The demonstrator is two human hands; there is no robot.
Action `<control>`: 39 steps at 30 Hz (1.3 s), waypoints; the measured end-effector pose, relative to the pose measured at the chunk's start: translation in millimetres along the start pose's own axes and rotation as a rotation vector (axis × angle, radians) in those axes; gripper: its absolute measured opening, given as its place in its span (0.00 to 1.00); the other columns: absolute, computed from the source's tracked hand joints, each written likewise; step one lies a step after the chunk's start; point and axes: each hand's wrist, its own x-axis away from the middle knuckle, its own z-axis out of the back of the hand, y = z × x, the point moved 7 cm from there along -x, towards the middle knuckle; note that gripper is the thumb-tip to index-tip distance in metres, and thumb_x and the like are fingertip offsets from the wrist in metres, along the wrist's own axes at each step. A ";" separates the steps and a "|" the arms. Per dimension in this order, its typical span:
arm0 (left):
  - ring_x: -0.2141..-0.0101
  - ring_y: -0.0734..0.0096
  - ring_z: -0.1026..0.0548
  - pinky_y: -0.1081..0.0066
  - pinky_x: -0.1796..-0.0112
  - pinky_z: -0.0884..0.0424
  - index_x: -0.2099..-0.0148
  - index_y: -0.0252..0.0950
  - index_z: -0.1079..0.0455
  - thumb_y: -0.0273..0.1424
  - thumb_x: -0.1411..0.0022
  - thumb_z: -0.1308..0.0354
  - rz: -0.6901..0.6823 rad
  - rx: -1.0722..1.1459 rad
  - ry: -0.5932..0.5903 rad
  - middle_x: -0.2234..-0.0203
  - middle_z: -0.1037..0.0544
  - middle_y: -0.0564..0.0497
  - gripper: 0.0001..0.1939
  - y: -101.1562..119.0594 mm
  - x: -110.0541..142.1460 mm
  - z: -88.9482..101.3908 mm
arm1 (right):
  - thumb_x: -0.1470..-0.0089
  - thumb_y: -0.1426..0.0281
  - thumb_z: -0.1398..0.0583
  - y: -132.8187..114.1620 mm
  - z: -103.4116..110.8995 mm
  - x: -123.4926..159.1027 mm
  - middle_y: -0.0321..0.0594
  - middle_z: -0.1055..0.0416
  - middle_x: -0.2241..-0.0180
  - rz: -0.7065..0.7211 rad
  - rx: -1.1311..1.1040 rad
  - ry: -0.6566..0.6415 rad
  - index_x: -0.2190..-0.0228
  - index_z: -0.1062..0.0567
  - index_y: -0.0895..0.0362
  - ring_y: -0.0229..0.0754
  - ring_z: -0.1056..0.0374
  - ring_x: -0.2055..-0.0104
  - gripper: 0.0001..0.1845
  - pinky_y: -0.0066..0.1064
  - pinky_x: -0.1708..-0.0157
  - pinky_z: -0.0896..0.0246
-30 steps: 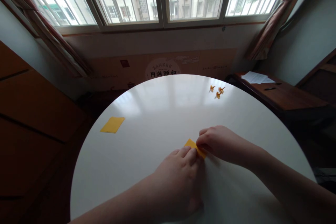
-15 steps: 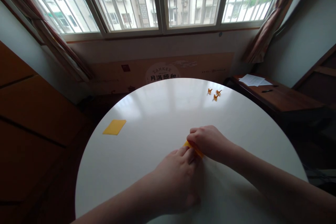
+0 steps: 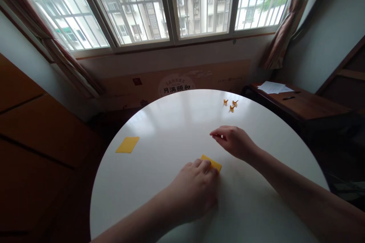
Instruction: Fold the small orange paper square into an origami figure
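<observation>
Under my left hand [image 3: 195,189] fingers, one folded yellow paper [image 3: 216,164]; beyond my right hand [image 3: 237,141] fingertips, three small birds [image 3: 232,109]; far left, one yellow square [image 3: 127,145]. Left palm-down, fingers bunched, grip hidden; right hovers, can't tell if tips meet.

Yellow paper [image 3: 216,164] under left hand [image 3: 196,189]

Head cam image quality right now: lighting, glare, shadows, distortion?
Head view: backlit, window bright, cabinet dark; head view: pale glare on the far side of the table; head view: soft shadow on it just right of the left hand; head view: window uprights fan outward toward the top, likely wide lens plus tilt.
</observation>
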 end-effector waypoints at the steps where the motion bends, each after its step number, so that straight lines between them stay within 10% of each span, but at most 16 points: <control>1: 0.51 0.50 0.28 0.54 0.52 0.28 0.42 0.38 0.32 0.35 0.42 0.37 0.014 -0.001 0.028 0.49 0.26 0.42 0.25 -3.4 -1.4 3.3 | 0.40 0.70 0.41 2.4 3.7 -0.2 0.36 0.20 0.63 -0.014 -0.012 0.016 0.62 0.19 0.51 0.40 0.26 0.66 0.10 0.28 0.66 0.39; 10: 0.51 0.57 0.28 0.59 0.50 0.30 0.49 0.38 0.24 0.31 0.36 0.41 0.146 0.029 0.250 0.51 0.23 0.46 0.14 -63.6 -23.3 8.5 | 0.41 0.64 0.42 4.9 -3.8 0.4 0.36 0.19 0.67 -0.068 0.000 -0.220 0.65 0.17 0.51 0.40 0.27 0.68 0.12 0.29 0.71 0.41; 28: 0.61 0.62 0.25 0.66 0.56 0.31 0.70 0.39 0.24 0.23 0.47 0.38 0.177 0.242 0.321 0.66 0.20 0.51 0.05 -75.9 -30.4 6.5 | 0.42 0.63 0.41 9.9 -7.6 -0.2 0.38 0.19 0.65 -0.122 -0.091 -0.291 0.63 0.17 0.51 0.43 0.26 0.65 0.13 0.29 0.68 0.38; 39: 0.60 0.61 0.24 0.66 0.57 0.30 0.60 0.39 0.21 0.31 0.43 0.38 0.241 0.315 0.361 0.63 0.20 0.48 0.08 -94.2 -27.4 10.1 | 0.41 0.63 0.42 4.6 -9.5 -0.6 0.40 0.19 0.65 -0.090 -0.186 -0.309 0.63 0.17 0.54 0.43 0.25 0.66 0.14 0.30 0.68 0.37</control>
